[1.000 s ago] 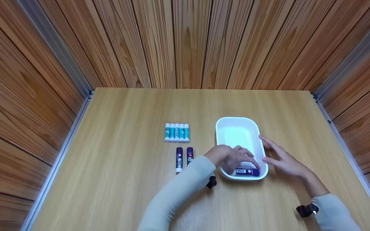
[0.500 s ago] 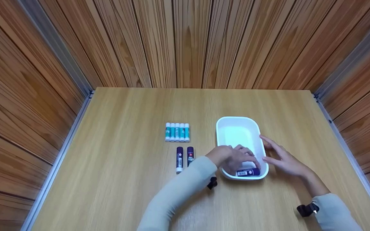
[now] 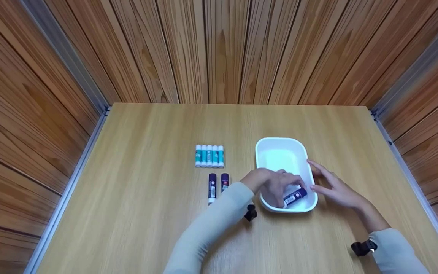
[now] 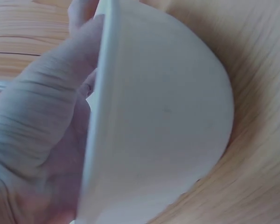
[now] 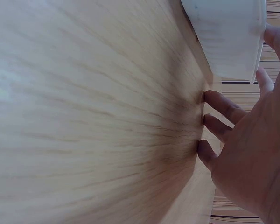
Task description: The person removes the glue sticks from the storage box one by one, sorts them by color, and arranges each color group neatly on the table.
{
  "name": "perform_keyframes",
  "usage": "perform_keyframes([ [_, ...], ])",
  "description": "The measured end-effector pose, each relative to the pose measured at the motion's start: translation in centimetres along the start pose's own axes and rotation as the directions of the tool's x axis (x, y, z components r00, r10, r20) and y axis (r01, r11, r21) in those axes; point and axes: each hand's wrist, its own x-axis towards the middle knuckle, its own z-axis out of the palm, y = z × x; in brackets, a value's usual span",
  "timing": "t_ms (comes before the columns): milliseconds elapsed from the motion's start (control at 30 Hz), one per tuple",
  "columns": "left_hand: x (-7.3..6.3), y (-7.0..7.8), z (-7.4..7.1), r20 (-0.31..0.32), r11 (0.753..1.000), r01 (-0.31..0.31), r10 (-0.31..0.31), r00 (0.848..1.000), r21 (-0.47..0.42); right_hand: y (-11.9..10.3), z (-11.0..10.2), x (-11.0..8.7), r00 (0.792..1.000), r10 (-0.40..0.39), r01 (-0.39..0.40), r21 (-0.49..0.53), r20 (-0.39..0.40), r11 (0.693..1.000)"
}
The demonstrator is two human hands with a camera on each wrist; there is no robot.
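A white plastic tub (image 3: 280, 156) stands on the table, right of centre. My left hand (image 3: 276, 184) reaches into its near end and pinches a dark purple glue stick (image 3: 295, 195) between thumb and fingers. That stick lies slanted, its white end by the thumb. In the left wrist view the tub's outer wall (image 4: 163, 116) hides the fingertips and the stick. My right hand (image 3: 335, 192) touches the tub's right side with thumb and index finger extended. The right wrist view shows its other fingers (image 5: 219, 103) spread down toward the table.
Left of the tub lie two more purple glue sticks, one (image 3: 212, 188) fully visible, the other (image 3: 225, 180) partly behind the left sleeve (image 3: 213, 224). Beyond them several teal-and-white glue sticks (image 3: 209, 156) lie side by side. Wood-panelled walls (image 3: 222, 53) enclose the table.
The purple glue stick in the tub has turned from lying along the near wall to a slant, its dark end farther away. My left fingers moved with it. My right hand has stayed put.
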Motion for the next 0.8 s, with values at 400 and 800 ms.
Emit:
perform_keyframes([
  [400,0.18,-0.51,-0.48,0.021,0.998,-0.006,0.007,1.0,-0.056,-0.1,-0.07,-0.06,1.0,0.016,-0.016,-0.006,0.006,1.0],
  [800,-0.63,-0.29,-0.69,-0.063,0.997,-0.048,0.044,0.997,-0.057,0.08,0.1,-0.07,1.0,-0.02,0.02,-0.015,-0.024,1.0],
])
